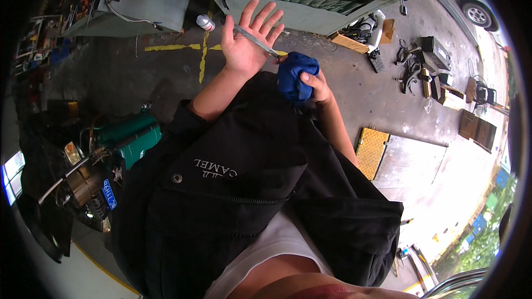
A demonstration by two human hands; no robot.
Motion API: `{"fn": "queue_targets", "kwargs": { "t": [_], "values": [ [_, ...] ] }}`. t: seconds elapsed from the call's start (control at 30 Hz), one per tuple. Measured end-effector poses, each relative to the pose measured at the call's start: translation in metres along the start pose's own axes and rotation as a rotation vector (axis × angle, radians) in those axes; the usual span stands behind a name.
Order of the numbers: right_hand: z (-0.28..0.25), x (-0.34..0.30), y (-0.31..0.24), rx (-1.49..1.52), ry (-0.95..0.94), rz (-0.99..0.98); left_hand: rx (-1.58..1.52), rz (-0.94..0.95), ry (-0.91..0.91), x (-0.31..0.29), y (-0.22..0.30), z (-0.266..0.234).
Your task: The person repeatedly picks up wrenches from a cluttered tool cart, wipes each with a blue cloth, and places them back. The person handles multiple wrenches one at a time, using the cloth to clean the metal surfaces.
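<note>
Stained concrete floor (382, 94) with scattered tools (413, 69)

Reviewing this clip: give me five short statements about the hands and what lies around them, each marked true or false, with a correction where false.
1. The left hand is open, palm showing. True.
2. A thin metal rod lies across the left palm. True.
3. The right hand grips a red cloth. False: the blue cloth is blue.
4. The white spray can is held in the left hand. False: it stands on the floor beyond it.
5. A green motorcycle stands at the person's left. True.
</note>
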State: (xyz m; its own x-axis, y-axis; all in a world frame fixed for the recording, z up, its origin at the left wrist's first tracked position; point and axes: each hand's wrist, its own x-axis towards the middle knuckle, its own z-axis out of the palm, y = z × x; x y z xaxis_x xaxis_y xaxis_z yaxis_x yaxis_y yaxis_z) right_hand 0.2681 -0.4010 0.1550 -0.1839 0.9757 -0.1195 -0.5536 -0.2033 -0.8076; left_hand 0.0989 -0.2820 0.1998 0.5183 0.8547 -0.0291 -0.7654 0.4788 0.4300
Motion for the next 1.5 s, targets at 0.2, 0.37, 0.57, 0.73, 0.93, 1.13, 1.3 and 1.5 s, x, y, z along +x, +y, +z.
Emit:
{"fn": "queue_targets", "kwargs": {
  "t": [0.2, 0.37, 0.57, 0.73, 0.93, 1.13, 1.3, 1.5],
  "values": [
    [-0.007, 0.001, 0.001, -0.008, 0.147, -0.122, 0.221, -0.064, -0.099, 0.000, -0.003, -0.042],
    [-0.015, 0.008, 0.010, -0.011, 0.177, -0.204, 0.206, -0.158, -0.060, -0.010, -0.002, -0.072],
    [-0.007, 0.014, 0.009, 0.040, 0.329, -0.154, 0.427, -0.174, 0.224, -0.009, 0.010, -0.093],
    [-0.014, 0.026, 0.012, 0.018, 0.487, -0.103, 0.761, -0.024, 0.194, 0.023, 0.038, -0.121],
    [-0.013, 0.046, 0.002, -0.011, 0.542, -0.096, 1.194, 0.218, 0.108, 0.092, 0.067, -0.175],
    [-0.029, 0.061, -0.006, -0.032, 0.610, -0.123, 1.730, 0.257, 0.114, 0.148, 0.079, -0.193],
    [-0.036, 0.070, -0.005, -0.001, 0.667, -0.123, 1.862, 0.222, 0.032, 0.164, 0.075, -0.188],
    [-0.038, 0.082, -0.004, -0.019, 0.690, -0.119, 1.890, 0.313, -0.023, 0.181, 0.069, -0.196]
  ]
}}
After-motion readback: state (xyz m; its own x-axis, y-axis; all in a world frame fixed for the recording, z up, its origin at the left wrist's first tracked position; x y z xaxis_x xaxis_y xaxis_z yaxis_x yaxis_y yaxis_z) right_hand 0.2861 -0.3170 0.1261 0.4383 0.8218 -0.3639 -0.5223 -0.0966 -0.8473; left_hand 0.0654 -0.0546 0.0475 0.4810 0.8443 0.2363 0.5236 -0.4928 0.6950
